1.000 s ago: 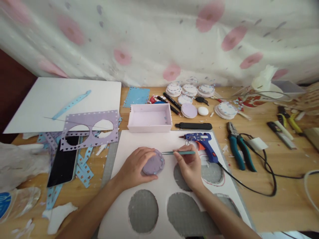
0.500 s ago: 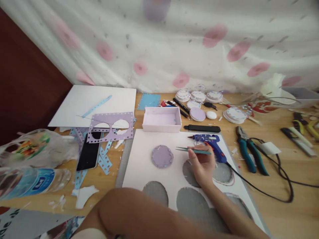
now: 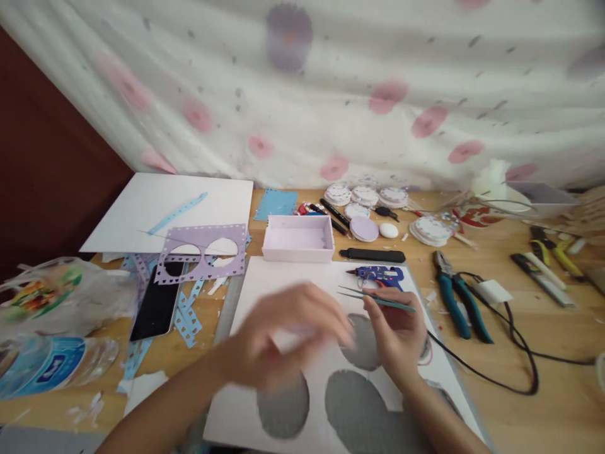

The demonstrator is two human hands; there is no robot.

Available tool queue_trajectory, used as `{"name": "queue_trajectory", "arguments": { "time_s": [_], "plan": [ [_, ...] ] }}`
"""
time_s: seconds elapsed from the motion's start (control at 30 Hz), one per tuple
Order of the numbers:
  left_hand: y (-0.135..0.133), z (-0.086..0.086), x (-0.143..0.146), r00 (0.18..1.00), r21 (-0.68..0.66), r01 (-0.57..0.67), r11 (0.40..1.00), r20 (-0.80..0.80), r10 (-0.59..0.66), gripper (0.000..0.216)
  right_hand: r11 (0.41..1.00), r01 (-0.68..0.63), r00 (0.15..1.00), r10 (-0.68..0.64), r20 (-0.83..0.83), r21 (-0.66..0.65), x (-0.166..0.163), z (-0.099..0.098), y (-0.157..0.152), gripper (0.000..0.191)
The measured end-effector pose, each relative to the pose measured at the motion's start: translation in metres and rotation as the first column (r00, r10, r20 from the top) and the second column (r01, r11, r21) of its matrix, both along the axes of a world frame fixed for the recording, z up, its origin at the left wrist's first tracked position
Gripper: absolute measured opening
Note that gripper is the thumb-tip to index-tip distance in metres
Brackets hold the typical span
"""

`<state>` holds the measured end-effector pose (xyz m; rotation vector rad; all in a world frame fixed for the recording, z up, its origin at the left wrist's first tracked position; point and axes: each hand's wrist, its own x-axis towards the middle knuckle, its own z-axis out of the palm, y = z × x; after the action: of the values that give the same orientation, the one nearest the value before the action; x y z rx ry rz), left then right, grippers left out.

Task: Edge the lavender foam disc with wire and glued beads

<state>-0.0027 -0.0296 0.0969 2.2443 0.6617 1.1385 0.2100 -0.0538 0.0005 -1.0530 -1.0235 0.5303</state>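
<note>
My right hand (image 3: 397, 331) pinches a pair of green tweezers (image 3: 390, 303), their thin tips apart and pointing left. Just behind that hand lies a blue glue gun (image 3: 379, 275), partly covered by it. My left hand (image 3: 293, 334), smeared by motion, hovers over the white board (image 3: 265, 275), its fingers reaching right toward the tweezers. Whether it holds anything does not show. The purple scalloped disc that lay on the board is hidden at that spot. Round holes (image 3: 283, 407) in the board show a grey surface beneath.
A shallow pale box (image 3: 299, 252) and a black stick-like case (image 3: 372, 255) stand behind the board. Decorated discs (image 3: 431, 229) are stacked at the back. Pliers (image 3: 457, 296) and cables lie right. A phone (image 3: 154, 309), purple cut-out card (image 3: 201, 243) and plastic bottle (image 3: 57, 366) lie left.
My left hand has come in over the board, covering the purple disc. The limb across the bottom is gone. My right hand keeps the tweezers, now slightly lower in view; the camera view has shifted.
</note>
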Motion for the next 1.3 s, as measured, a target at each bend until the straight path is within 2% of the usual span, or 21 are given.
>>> {"name": "queue_trajectory", "arguments": {
  "time_s": [0.07,0.13,0.2,0.3,0.47,0.7,0.83,0.93,1.13,1.3],
  "plan": [
    [0.04,-0.018,-0.018,0.978,0.072,-0.181,0.981,-0.088,0.187,0.02,1.0,0.011,1.0,-0.011,0.03,-0.016,0.012,0.012,-0.001,0.019],
    [0.073,-0.045,-0.032,0.895,0.205,-0.339,0.918,-0.231,0.382,0.028,0.998,0.032,0.996,-0.028,0.082,-0.045,0.023,0.024,0.002,0.019],
    [0.093,-0.07,-0.041,0.817,0.312,-0.35,0.883,-0.36,0.451,0.032,0.997,0.036,0.989,-0.027,0.146,-0.061,0.032,0.034,0.008,0.018],
    [0.096,-0.091,-0.042,0.793,0.405,-0.33,0.853,-0.371,0.483,0.017,0.999,-0.004,0.973,0.012,0.232,-0.035,0.039,0.043,0.021,0.017],
    [0.073,-0.094,-0.037,0.803,0.517,-0.299,0.802,-0.318,0.505,0.015,0.993,-0.111,0.886,0.115,0.449,-0.034,0.035,0.041,0.042,0.015],
    [0.06,-0.108,-0.036,0.831,0.527,-0.335,0.781,-0.224,0.508,0.023,0.988,-0.149,0.735,0.092,0.672,0.029,0.012,0.037,0.065,0.011],
    [0.061,-0.115,-0.037,0.846,0.531,-0.336,0.778,-0.193,0.496,0.023,0.984,-0.175,0.679,0.091,0.729,0.041,0.003,0.034,0.079,0.011],
    [0.062,-0.117,-0.038,0.845,0.527,-0.335,0.781,-0.199,0.497,0.024,0.985,-0.175,0.636,0.117,0.763,-0.005,0.0,0.03,0.084,0.01],
    [0.061,-0.115,-0.038,0.846,0.501,-0.332,0.8,-0.218,0.487,0.023,0.986,-0.144,0.579,0.155,0.801,-0.087,0.003,0.027,0.087,0.009],
    [0.061,-0.113,-0.037,0.856,0.484,-0.334,0.809,-0.203,0.475,0.023,0.989,-0.118,0.496,0.135,0.858,-0.088,0.006,0.027,0.09,0.01]
  ]
}}
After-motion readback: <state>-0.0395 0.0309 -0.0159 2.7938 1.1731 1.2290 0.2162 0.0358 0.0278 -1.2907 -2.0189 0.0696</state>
